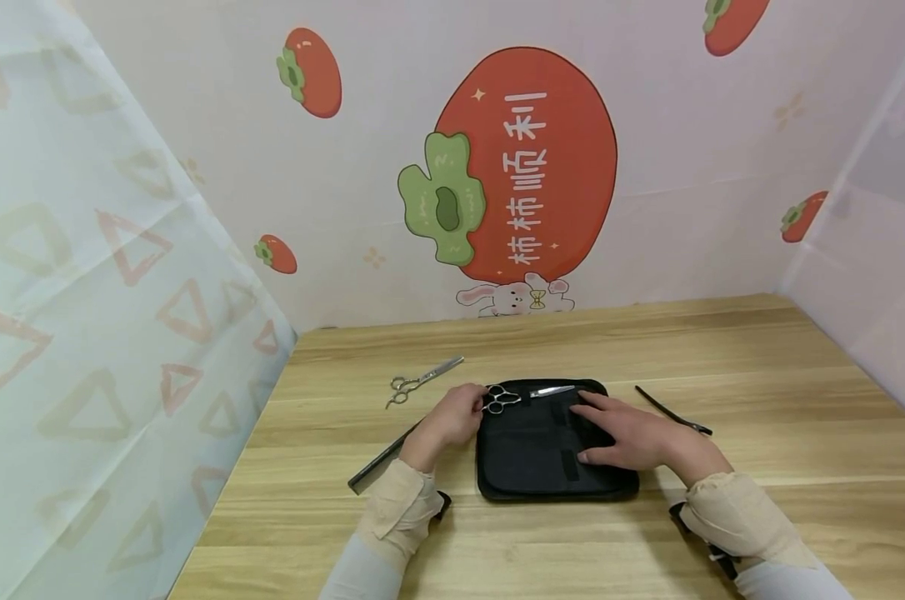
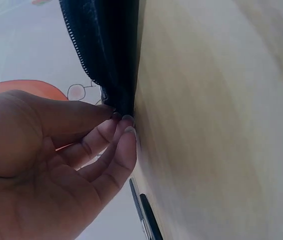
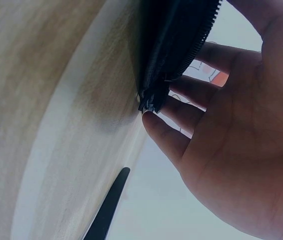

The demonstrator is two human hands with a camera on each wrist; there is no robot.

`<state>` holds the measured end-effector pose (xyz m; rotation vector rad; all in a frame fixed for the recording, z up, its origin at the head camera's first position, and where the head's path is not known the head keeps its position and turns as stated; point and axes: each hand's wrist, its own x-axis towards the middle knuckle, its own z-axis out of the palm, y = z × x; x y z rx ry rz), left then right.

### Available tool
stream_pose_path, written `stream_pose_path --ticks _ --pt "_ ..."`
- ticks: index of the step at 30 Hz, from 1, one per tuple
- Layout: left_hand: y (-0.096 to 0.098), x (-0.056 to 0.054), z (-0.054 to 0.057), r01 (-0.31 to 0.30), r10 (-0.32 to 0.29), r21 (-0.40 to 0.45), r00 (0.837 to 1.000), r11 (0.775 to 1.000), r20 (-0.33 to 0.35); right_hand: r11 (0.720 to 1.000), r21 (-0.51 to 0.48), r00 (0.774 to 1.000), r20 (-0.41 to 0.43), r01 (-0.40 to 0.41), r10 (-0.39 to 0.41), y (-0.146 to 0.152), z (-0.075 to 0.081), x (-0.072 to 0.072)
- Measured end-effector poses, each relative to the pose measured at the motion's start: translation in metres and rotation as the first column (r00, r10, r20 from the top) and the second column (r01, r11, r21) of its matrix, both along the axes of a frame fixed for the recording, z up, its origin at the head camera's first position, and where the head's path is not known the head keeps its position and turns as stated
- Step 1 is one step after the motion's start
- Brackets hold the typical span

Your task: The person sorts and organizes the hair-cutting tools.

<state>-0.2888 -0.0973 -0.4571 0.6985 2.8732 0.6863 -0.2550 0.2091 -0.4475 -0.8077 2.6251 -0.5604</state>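
Observation:
A black zip case lies opened flat on the wooden table. My left hand pinches its far-left corner between thumb and fingers; the left wrist view shows the fingertips meeting at the zipped edge of the case. Silver scissors lie along the far part of the case, the middle passing under a black strap. My right hand rests on the case's right side with its fingers spread. In the right wrist view, the fingers of the right hand extend over the zipped edge.
Thinning scissors lie on the table, far left of the case. A dark comb sits beside my left wrist, partly hidden by it. On the right lies a slim black tool. A printed wall stands behind the table.

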Motion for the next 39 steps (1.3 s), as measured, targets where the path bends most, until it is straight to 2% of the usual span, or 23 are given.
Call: stream_pose_path --ticks 8,17,25,35,39 --pt "0.001 0.002 0.001 0.000 0.000 -0.014 1.000 1.000 0.005 1.000 0.000 1.000 0.004 0.002 -0.002 0.000 0.002 0.001" --pt "0.004 0.005 0.005 -0.035 0.042 -0.062 0.992 0.997 0.116 1.000 0.002 1.000 -0.006 0.005 -0.005 0.000 0.000 0.001" --pt "-0.002 0.006 0.006 -0.005 0.009 -0.036 0.993 0.999 0.119 1.000 0.003 1.000 0.009 0.001 -0.001 -0.001 0.000 0.001" --pt "0.000 0.008 0.011 0.028 -0.010 -0.080 0.975 0.996 0.221 1.000 0.010 1.000 0.003 0.004 -0.004 -0.001 0.001 0.000" --pt "0.003 0.011 0.013 0.027 -0.007 -0.091 0.977 0.995 0.215 1.000 0.009 1.000 0.001 0.005 -0.005 -0.001 0.000 0.001"
